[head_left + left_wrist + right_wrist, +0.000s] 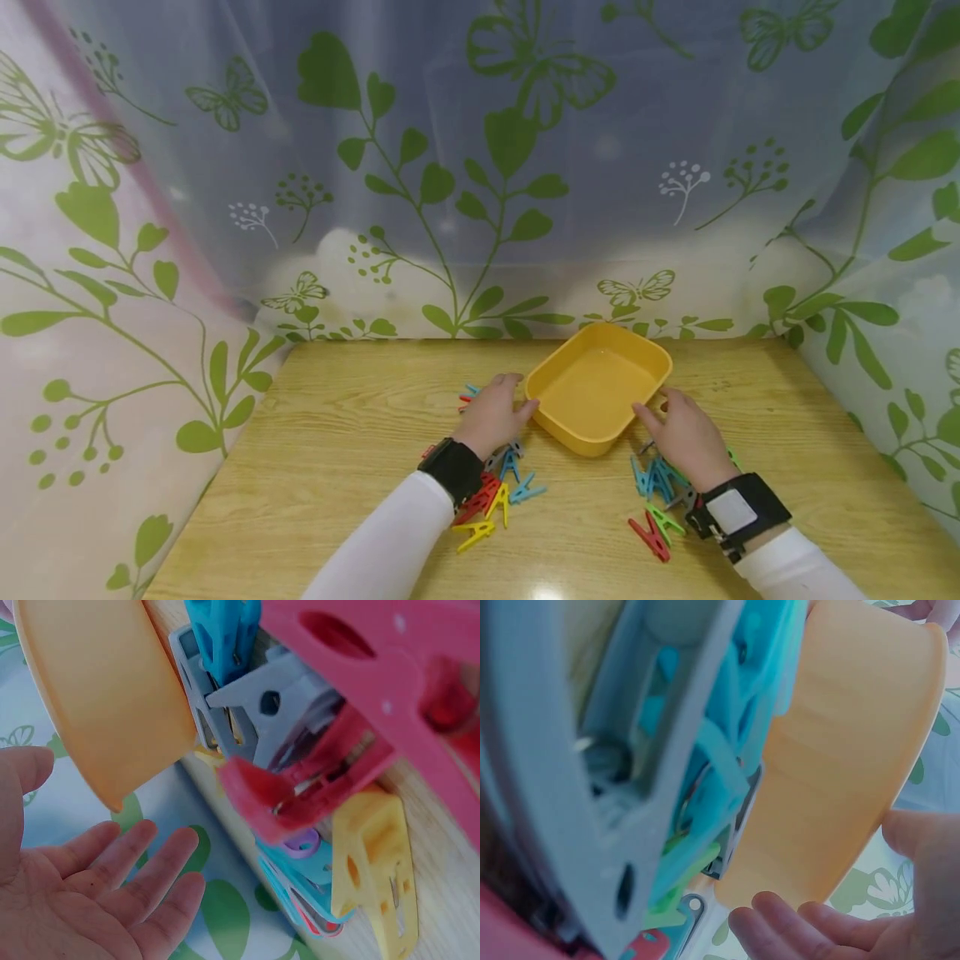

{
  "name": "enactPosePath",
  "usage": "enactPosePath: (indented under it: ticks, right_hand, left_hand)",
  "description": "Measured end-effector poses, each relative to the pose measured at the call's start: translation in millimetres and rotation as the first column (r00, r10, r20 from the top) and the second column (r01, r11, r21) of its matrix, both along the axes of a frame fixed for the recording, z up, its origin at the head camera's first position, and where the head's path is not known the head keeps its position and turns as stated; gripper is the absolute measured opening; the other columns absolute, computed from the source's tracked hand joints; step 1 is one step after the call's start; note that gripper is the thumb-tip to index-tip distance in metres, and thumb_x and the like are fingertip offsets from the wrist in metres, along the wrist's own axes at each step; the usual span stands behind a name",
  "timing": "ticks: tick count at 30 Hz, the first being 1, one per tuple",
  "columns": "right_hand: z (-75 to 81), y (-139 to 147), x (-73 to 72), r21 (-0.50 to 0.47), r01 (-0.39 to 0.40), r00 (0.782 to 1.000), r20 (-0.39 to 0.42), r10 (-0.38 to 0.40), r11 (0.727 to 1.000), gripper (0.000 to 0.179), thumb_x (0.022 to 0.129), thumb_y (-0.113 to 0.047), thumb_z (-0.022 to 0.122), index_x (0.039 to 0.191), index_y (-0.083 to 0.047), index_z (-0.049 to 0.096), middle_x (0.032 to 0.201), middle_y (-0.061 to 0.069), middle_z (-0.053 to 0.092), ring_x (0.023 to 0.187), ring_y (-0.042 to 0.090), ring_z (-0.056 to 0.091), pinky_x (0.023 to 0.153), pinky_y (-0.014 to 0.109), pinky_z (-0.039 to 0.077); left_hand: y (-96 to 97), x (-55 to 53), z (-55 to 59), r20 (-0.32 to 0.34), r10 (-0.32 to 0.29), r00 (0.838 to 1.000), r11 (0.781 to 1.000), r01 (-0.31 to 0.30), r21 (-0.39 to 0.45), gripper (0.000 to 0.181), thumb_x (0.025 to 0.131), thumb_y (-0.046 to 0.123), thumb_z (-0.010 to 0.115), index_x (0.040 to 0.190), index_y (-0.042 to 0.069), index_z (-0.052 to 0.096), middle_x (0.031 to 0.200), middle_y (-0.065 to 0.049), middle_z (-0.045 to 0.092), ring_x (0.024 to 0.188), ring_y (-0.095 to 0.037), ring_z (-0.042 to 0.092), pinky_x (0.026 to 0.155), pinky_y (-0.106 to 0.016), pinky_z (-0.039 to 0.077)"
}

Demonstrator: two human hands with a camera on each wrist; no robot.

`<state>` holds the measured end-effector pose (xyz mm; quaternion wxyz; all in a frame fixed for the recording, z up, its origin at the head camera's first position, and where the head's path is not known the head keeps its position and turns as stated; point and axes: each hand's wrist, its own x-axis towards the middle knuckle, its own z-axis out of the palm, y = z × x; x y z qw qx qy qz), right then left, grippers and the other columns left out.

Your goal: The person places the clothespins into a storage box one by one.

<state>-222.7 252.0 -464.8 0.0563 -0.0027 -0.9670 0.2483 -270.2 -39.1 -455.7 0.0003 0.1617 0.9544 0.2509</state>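
Head view puts the yellow plastic bin near the desk's far edge, right of its middle, one corner turned toward you. Your left hand is at the bin's left corner, thumb and fingers well apart and gripping nothing; I cannot tell whether it touches the wall. Your right hand is at the bin's right side, fingers apart and loosely extended, thumb at the rim; whether the fingertips touch the outer wall is unclear.

Nearer the desk's front edge, below each hand, clothespins lie in two loose groups, with a yellow clothespin foremost on the left and a red clothespin foremost on the right.

Your left wrist camera alone shows a purple ring among the left group, and your open palm and spread fingers, hidden from above. Your right wrist camera brings a gray clothespin very close and blurred. Only the head view takes in both groups, the black wristbands and white sleeves.
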Motion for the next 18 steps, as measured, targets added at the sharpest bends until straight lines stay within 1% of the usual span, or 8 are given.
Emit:
enactPosePath:
  ticks: [6, 12, 18]
  right_hand:
    - [0.7, -2.3, -0.8, 0.002, -0.003, 1.0, 0.014, 0.003, 1.0, 0.07, 0.106, -0.042, 0.055, 0.139, 0.019, 0.047, 0.121, 0.038, 0.063, 0.101, 0.048, 0.066, 0.08, 0.057, 0.056]
    - [1.8, -2.5, -1.0, -0.003, -0.021, 1.0, -0.005, 0.021, 1.0, 0.068, 0.106, -0.039, 0.056, 0.138, 0.019, 0.047, 0.119, 0.038, 0.064, 0.1, 0.048, 0.067, 0.08, 0.057, 0.056]
    - [2.9, -3.4, -0.6, -0.02, -0.023, 1.0, 0.008, 0.023, 1.0, 0.068, 0.106, -0.039, 0.056, 0.141, 0.018, 0.046, 0.122, 0.038, 0.063, 0.102, 0.048, 0.066, 0.081, 0.057, 0.056]
  left_hand:
    - [2.4, 2.0, -1.0, -0.014, -0.017, 1.0, 1.0, 0.017, 0.02, 0.056, 0.104, 0.041, 0.061, 0.146, 0.004, 0.054, 0.143, -0.015, 0.06, 0.127, -0.032, 0.062, 0.107, -0.044, 0.05]
    - [3.2, 6.0, -1.4, -0.026, -0.015, 1.0, 0.999, 0.016, 0.029, 0.057, 0.104, 0.041, 0.061, 0.146, 0.004, 0.053, 0.143, -0.015, 0.06, 0.126, -0.03, 0.063, 0.106, -0.043, 0.051]
    - [3.1, 9.4, -0.9, -0.026, -0.016, 1.0, 0.999, 0.017, 0.036, 0.057, 0.104, 0.04, 0.061, 0.147, 0.003, 0.053, 0.142, -0.015, 0.06, 0.127, -0.031, 0.062, 0.107, -0.044, 0.05]
